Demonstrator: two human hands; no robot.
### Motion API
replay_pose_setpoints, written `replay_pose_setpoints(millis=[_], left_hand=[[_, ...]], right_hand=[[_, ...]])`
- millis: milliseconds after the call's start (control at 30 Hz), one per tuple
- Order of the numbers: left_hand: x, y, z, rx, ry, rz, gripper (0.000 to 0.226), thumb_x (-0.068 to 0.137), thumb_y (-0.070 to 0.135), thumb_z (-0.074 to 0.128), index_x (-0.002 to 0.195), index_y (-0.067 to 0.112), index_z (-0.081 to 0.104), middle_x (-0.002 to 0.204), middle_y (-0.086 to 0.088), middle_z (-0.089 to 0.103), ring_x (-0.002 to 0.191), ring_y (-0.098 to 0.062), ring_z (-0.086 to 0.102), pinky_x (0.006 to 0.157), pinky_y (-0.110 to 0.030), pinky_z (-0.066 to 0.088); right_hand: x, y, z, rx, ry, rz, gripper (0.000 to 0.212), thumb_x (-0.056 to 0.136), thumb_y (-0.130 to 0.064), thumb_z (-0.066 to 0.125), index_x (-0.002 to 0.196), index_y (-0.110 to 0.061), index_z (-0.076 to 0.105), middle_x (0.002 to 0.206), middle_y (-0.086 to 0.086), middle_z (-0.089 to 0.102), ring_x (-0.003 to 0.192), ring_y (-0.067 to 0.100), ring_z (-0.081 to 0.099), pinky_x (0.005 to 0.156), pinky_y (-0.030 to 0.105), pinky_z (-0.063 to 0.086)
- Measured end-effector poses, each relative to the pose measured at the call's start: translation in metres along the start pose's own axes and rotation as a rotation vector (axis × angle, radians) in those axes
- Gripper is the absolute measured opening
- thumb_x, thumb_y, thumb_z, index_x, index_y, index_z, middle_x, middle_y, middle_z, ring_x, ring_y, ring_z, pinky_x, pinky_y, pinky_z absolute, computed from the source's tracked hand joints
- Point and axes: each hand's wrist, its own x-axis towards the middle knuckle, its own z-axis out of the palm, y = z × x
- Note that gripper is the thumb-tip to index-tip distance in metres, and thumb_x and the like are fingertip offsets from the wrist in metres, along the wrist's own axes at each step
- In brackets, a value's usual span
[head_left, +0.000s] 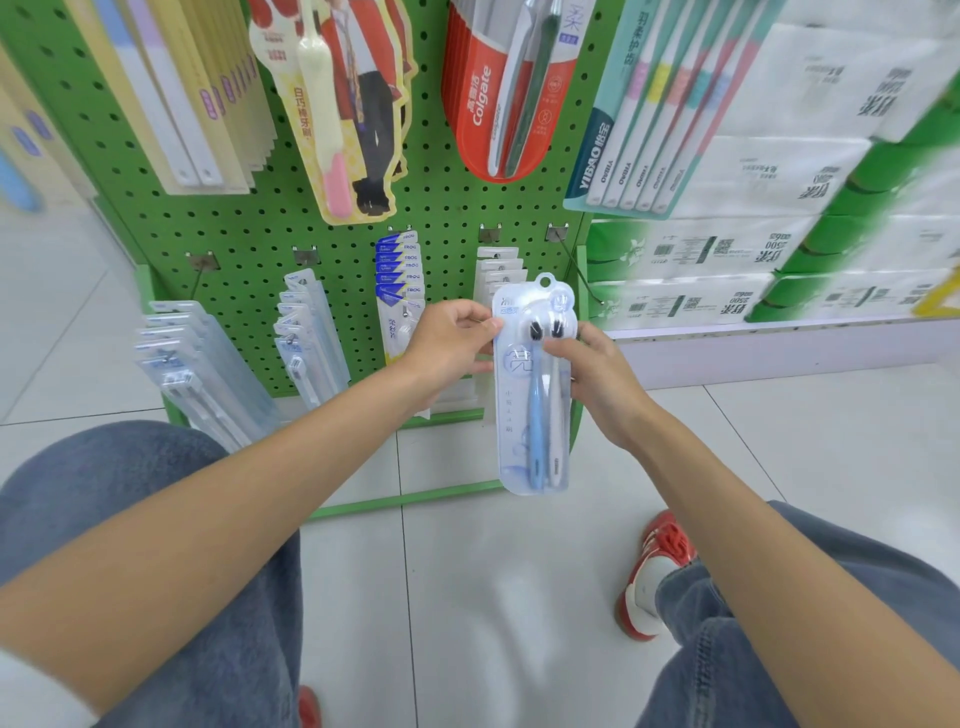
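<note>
Head camera view: stock work at a green pegboard (249, 228) of toothbrushes, seen over the crouching person's knees. The twin toothbrush pack (524, 415), one blue handle and one pale, is held upright in the air just in front of the board's lower right corner, on no peg. The left hand (447, 348) pinches its upper left edge between thumb and fingers. The right hand (597, 374) curls its fingers round the right edge beside the dark bristle heads.

The hang hole at the top of the pack is free. Behind it is a row of like packs (498, 270), and just to the right a bare hook (576, 265) juts out. My guess is the pack is in transit between hand and peg, and which way I cannot tell; if it is being hung, threading the hole onto a hook is all that is left.

Writing: the red pack (498, 104) reads "Colgate", the teal multi-pack (639, 135) "YIBAO", also on each handle, and the blue-topped cards (400, 270) "FROG". The white tissue bales (753, 249) on the right show what looks like "2500", upside down. Chinese print on the held pack is too small to read
</note>
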Motion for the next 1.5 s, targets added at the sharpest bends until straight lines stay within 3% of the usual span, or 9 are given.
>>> replay_pose_setpoints(millis=[200, 433, 600, 733, 833, 967, 1300, 1433, 1500], left_hand=[[0.0, -0.005, 0.014, 0.018, -0.011, 0.01, 0.008, 0.096, 0.01, 0.06, 0.088, 0.011, 0.062, 0.089, -0.007, 0.064, 0.075, -0.015, 0.063, 0.074, -0.032, 0.061], [0.008, -0.004, 0.043, 0.139, -0.016, 0.064, 0.032, 0.095, 0.007, 0.044, 0.114, 0.026, 0.06, 0.098, -0.005, 0.068, 0.094, -0.025, 0.07, 0.092, -0.042, 0.056], [0.016, -0.003, 0.06, 0.325, -0.072, 0.151, 0.045, 0.098, 0.01, 0.042, 0.135, 0.032, 0.054, 0.116, 0.0, 0.067, 0.103, -0.017, 0.064, 0.095, -0.037, 0.051], [0.018, -0.004, 0.067, 0.342, -0.114, 0.13, 0.05, 0.099, 0.007, 0.043, 0.142, 0.031, 0.048, 0.11, 0.006, 0.063, 0.076, -0.007, 0.058, 0.077, -0.027, 0.048], [0.02, -0.011, 0.072, 0.325, -0.144, 0.098, 0.055, 0.097, 0.005, 0.044, 0.145, 0.032, 0.043, 0.119, 0.005, 0.061, 0.068, -0.014, 0.056, 0.071, -0.035, 0.051], [0.025, -0.02, 0.073, 0.318, -0.194, 0.048, 0.062, 0.097, 0.007, 0.047, 0.151, 0.034, 0.03, 0.136, 0.003, 0.055, 0.088, -0.023, 0.057, 0.088, -0.05, 0.053], [0.041, -0.035, 0.077, 0.4, -0.26, 0.007, 0.076, 0.097, 0.004, 0.04, 0.155, 0.042, 0.009, 0.158, 0.005, 0.031, 0.081, -0.03, 0.06, 0.079, -0.05, 0.055], [0.047, -0.041, 0.081, 0.393, -0.252, -0.006, 0.08, 0.097, 0.0, 0.038, 0.155, 0.042, 0.003, 0.128, 0.006, 0.043, 0.064, -0.023, 0.046, 0.059, -0.038, 0.044], [0.052, -0.044, 0.081, 0.388, -0.251, 0.003, 0.081, 0.096, -0.001, 0.038, 0.155, 0.042, 0.001, 0.143, 0.002, 0.041, 0.057, -0.02, 0.044, 0.057, -0.033, 0.04]], right_hand=[[0.003, 0.008, -0.004, -0.102, 0.177, -0.064, 0.029, 0.089, -0.042, 0.068, 0.106, -0.02, 0.064, 0.111, 0.016, 0.068, 0.095, 0.018, 0.063, 0.092, 0.043, 0.05], [0.008, 0.017, -0.021, -0.046, 0.354, -0.031, 0.038, 0.09, -0.037, 0.067, 0.116, -0.014, 0.052, 0.111, 0.008, 0.069, 0.088, 0.009, 0.061, 0.071, 0.024, 0.044], [0.018, 0.018, -0.032, -0.05, 0.445, -0.026, 0.034, 0.09, -0.036, 0.067, 0.113, -0.014, 0.053, 0.106, 0.012, 0.069, 0.079, 0.014, 0.059, 0.066, 0.026, 0.042], [0.028, 0.023, -0.042, -0.098, 0.437, -0.018, 0.034, 0.09, -0.037, 0.067, 0.114, -0.014, 0.056, 0.101, 0.008, 0.068, 0.082, 0.016, 0.059, 0.064, 0.026, 0.041], [0.036, 0.029, -0.045, -0.165, 0.425, -0.014, 0.037, 0.089, -0.038, 0.067, 0.116, -0.015, 0.057, 0.103, 0.006, 0.068, 0.086, 0.016, 0.06, 0.064, 0.026, 0.041], [0.044, 0.036, -0.047, -0.201, 0.417, -0.009, 0.036, 0.09, -0.039, 0.066, 0.117, -0.016, 0.059, 0.101, 0.006, 0.066, 0.085, 0.016, 0.058, 0.063, 0.026, 0.04], [0.061, 0.039, -0.048, -0.313, 0.366, -0.014, 0.038, 0.09, -0.039, 0.064, 0.121, -0.016, 0.059, 0.102, 0.009, 0.069, 0.085, 0.019, 0.06, 0.068, 0.028, 0.042], [0.066, 0.031, -0.048, -0.319, 0.321, -0.019, 0.041, 0.096, -0.031, 0.061, 0.13, -0.009, 0.054, 0.117, 0.024, 0.064, 0.108, 0.034, 0.061, 0.09, 0.042, 0.048], [0.07, 0.029, -0.048, -0.325, 0.307, -0.022, 0.042, 0.097, -0.028, 0.06, 0.128, -0.001, 0.053, 0.121, 0.031, 0.059, 0.114, 0.042, 0.056, 0.097, 0.047, 0.045]])
